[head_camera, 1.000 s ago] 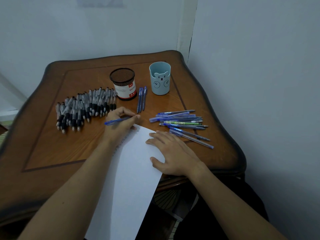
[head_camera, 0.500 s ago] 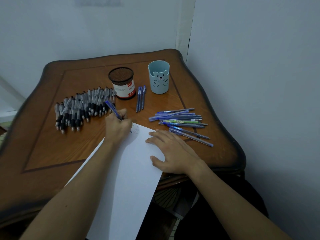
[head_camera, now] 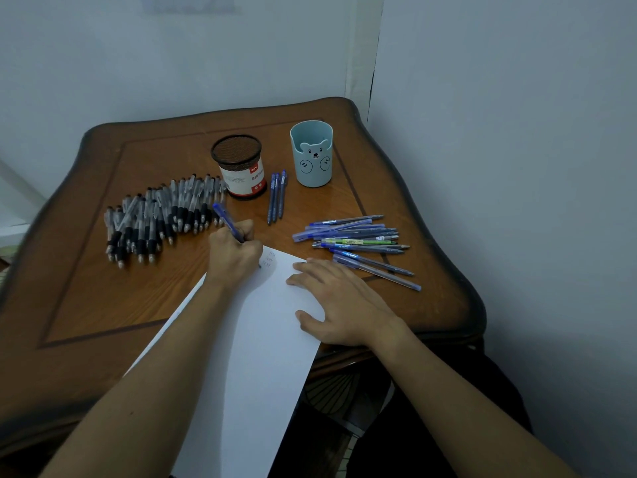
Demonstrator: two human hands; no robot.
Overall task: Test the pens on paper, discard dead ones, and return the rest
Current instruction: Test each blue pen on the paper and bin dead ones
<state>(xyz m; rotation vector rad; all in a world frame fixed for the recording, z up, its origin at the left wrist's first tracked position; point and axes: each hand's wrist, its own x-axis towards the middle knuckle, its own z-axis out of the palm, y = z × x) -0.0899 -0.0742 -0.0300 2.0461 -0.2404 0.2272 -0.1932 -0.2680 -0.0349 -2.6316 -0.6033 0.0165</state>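
Few scribbles (head_camera: 269, 259) mark the paper's (head_camera: 248, 357) far corner, so testing looks barely begun: a grey pile (head_camera: 155, 219) near the worktop's (head_camera: 103, 305) left edge and a blue pile (head_camera: 358, 240) near its right edge look untested. The left hand (head_camera: 234, 257) pinches a blue pen (head_camera: 225, 220), tip on the paper, long axis slanting toward the far-left corner. The right hand (head_camera: 341, 305) lies spread, pressing the paper.

Left hand (head_camera: 234, 258): fingers curled, gripping a pen (head_camera: 225, 220) in a writing hold, forearm stretched forward. Right hand (head_camera: 344, 303): flat, palm down, fingers straight and slightly spread.
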